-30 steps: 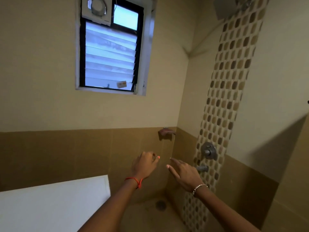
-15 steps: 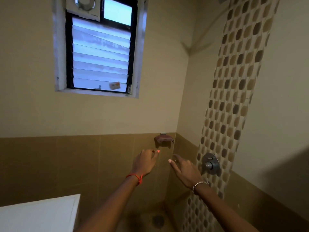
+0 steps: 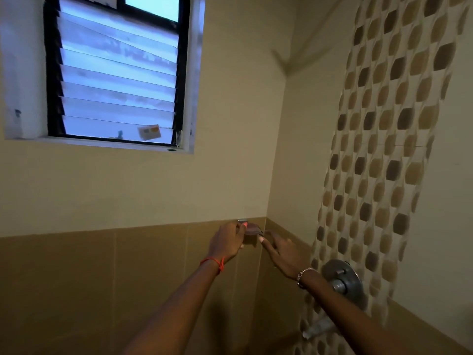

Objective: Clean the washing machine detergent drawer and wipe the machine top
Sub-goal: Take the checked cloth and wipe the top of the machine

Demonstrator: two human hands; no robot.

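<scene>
Wall dish: a small reddish-brown dish (image 3: 252, 229) was fixed to the far wall, right at the line where the cream paint met the brown tile, just left of the corner.
Left hand: the left hand (image 3: 226, 242) was up at the dish's left edge, thumb tip on its rim and fingers curled underneath. I could not tell whether it really gripped the dish.
Right hand: the right hand (image 3: 281, 254) was spread open with straight fingers, its forefinger tip just under the right side of the dish.
Wrists: a red thread (image 3: 215, 263) was on the left wrist, a beaded bracelet (image 3: 304, 275) on the right.
Right wall: a round metal shower valve (image 3: 343, 280) sat near the right forearm, with a spout (image 3: 317, 327) below it, both on a strip of brown mosaic tile (image 3: 384, 149).
Far wall, upper left: a louvred window (image 3: 117, 80) with a black frame had a small sticker (image 3: 149, 131) on its lowest slat.
</scene>
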